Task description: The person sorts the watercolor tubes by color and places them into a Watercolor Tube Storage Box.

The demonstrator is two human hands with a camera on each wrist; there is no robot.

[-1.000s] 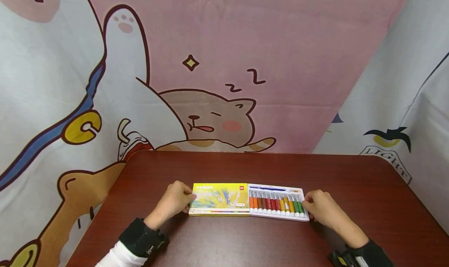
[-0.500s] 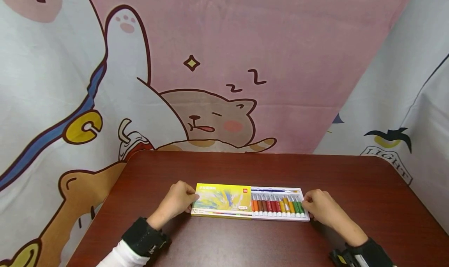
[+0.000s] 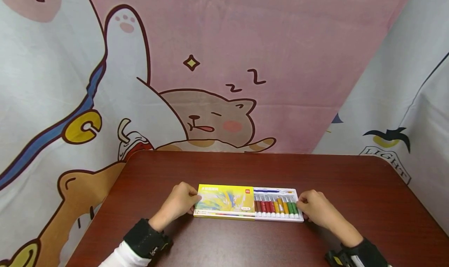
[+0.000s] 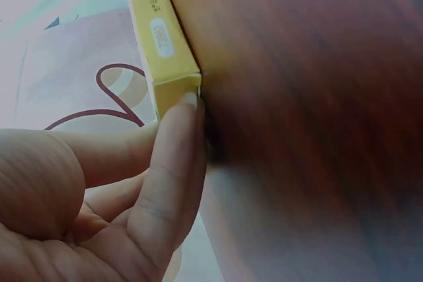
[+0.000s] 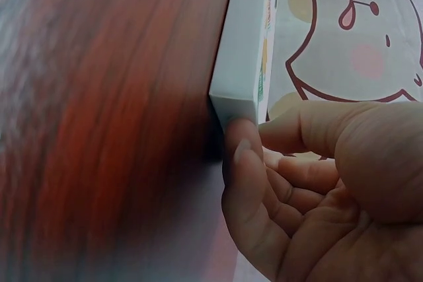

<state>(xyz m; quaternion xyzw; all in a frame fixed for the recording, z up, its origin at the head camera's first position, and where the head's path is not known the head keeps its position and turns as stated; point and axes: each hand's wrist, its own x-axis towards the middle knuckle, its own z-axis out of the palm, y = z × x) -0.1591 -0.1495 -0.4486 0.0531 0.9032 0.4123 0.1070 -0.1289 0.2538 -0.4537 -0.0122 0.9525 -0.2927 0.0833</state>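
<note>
A yellow cardboard paint box sleeve [image 3: 224, 202] lies on the table, and from its right end sticks out a white tray [image 3: 278, 220]. In the tray's exposed part lie several paint tubes [image 3: 276, 207], brown, red, ochre and green, below a blue paintbrush [image 3: 270, 191]. My left hand [image 3: 180, 200] pinches the sleeve's left end between thumb and fingers; the left wrist view shows a fingertip on the yellow end flap [image 4: 175, 94]. At the opposite end, my right hand [image 3: 315, 207] pinches the tray's white end wall [image 5: 238, 109]. The sleeve hides the rest of the tray.
The brown wooden table [image 3: 224, 243] extends round the box on all sides. Behind it hangs a cartoon-printed cloth [image 3: 280, 45]. Both wrists wear black bands [image 3: 145, 236] with cameras.
The tray has slid left, deeper into the sleeve, so fewer tubes show. My right hand has moved left with it, while my left hand and the sleeve have shifted slightly right.
</note>
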